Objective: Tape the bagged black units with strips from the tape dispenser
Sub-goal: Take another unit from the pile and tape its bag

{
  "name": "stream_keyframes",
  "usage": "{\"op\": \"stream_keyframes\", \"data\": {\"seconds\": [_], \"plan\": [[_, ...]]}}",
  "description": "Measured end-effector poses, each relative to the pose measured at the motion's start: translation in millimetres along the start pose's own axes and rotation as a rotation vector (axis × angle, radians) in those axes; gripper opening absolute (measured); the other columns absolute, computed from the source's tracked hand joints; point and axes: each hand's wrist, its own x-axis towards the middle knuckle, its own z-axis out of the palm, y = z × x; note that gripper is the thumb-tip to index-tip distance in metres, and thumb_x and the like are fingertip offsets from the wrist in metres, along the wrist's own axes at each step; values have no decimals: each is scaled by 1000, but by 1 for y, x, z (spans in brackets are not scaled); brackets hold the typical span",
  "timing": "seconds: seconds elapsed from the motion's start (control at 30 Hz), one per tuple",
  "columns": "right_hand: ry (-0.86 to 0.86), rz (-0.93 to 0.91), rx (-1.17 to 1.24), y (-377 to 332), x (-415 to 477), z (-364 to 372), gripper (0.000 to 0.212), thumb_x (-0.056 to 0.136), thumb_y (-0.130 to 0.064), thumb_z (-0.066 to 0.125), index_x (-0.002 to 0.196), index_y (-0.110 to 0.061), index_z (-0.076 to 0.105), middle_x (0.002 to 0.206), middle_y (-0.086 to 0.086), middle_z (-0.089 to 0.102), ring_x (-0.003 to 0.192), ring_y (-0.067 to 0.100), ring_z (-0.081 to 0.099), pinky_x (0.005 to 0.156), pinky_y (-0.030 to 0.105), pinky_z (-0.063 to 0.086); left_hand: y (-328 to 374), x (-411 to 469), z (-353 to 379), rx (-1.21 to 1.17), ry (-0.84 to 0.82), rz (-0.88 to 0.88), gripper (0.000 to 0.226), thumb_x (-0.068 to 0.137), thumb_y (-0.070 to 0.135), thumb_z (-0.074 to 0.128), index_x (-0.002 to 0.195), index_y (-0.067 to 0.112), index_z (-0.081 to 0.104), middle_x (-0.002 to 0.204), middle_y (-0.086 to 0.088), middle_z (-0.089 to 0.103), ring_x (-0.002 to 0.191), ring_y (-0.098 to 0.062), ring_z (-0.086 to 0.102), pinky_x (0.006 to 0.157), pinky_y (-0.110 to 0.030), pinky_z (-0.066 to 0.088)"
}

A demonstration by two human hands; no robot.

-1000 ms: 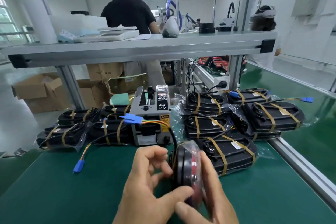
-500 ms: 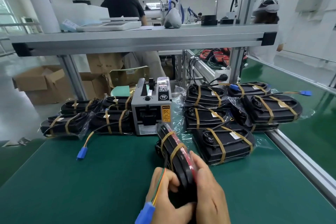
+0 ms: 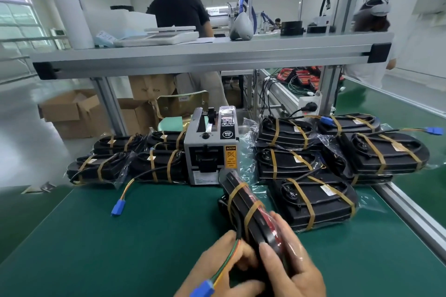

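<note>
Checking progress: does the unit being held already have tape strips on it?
Yes, two tan tape strips are wrapped around the held unit.

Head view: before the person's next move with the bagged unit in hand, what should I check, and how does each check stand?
1. Grip on the bagged unit: left hand and right hand both hold it, on edge. Ok.
2. Tape on it: two tan strips wrap it. Ok.
3. Its wires and blue connector: they run along the left hand, off the mat. Ok.
4. Fresh strip waiting at the tape dispenser outlet: the slot is too dark. Cannot tell.
5. Bare green mat for setting it down: free space left of the hands. Ok.
</note>
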Motion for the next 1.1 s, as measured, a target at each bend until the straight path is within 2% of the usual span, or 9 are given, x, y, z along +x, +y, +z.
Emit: {"op": "stream_keyframes", "data": {"seconds": [0.07,0.1,0.2,0.27,0.53,0.77,0.93,1.0,1.1], "plan": [[13,-16,4,0,3,-3,49,73,-3,78,115,-28,72,109,-19,74,103,-4,67,80,1,46,-6,17,-27,110,27,13,16,82,25,73,78,39,65,86,22,61,78,5,59,71,-9,41],[16,-6,10,0,3,-4,49,74,-4,78,115,-29,72,109,-22,73,104,-7,66,80,-1,44,-8,27,-36,68,127,-58,16,84,22,72,77,35,68,82,19,63,69,4,57,66,-10,41],[31,9,26,-3,3,-3,53,63,-20,76,115,-29,72,111,-24,72,104,-10,64,80,-2,43,-8,69,-55,-331,439,-286,13,90,16,66,79,18,73,70,6,66,58,-5,54,59,-20,44],[51,34,63,-3,5,-3,55,61,-21,74,115,-28,71,113,-20,73,106,-6,65,82,0,45,-6,103,-69,-637,537,-411,12,92,19,65,84,13,72,71,1,65,58,-8,53,56,-21,43],[8,53,127,1,10,-4,51,70,0,74,117,-22,70,102,-10,77,95,1,72,74,4,49,-10,166,-78,-1035,586,-709,21,98,19,58,77,14,57,62,3,53,53,-5,47,53,-15,33],[-8,67,166,2,8,-1,54,64,-10,75,117,-21,71,108,-9,76,99,2,71,78,6,49,-14,180,-68,-1121,700,-703,15,94,18,62,81,15,57,67,3,58,45,-3,50,34,-15,34],[0,85,173,2,7,-4,56,61,-18,76,116,-26,72,106,-8,77,97,5,72,76,7,50,-9,160,-68,-1038,746,-575,26,90,15,61,66,18,51,59,5,50,47,-4,45,39,-16,34],[-4,99,178,2,8,-5,56,61,-19,77,116,-27,72,104,-7,77,95,5,72,75,7,50,4,135,-69,-986,651,-492,26,90,14,62,66,18,52,57,6,50,49,-4,45,45,-17,37],[-26,135,225,0,8,-6,56,61,-16,78,116,-26,72,103,-2,78,96,8,73,75,9,52,29,88,-63,-872,322,-308,20,83,18,69,66,19,58,59,4,52,49,-5,48,50,-19,42]]}}
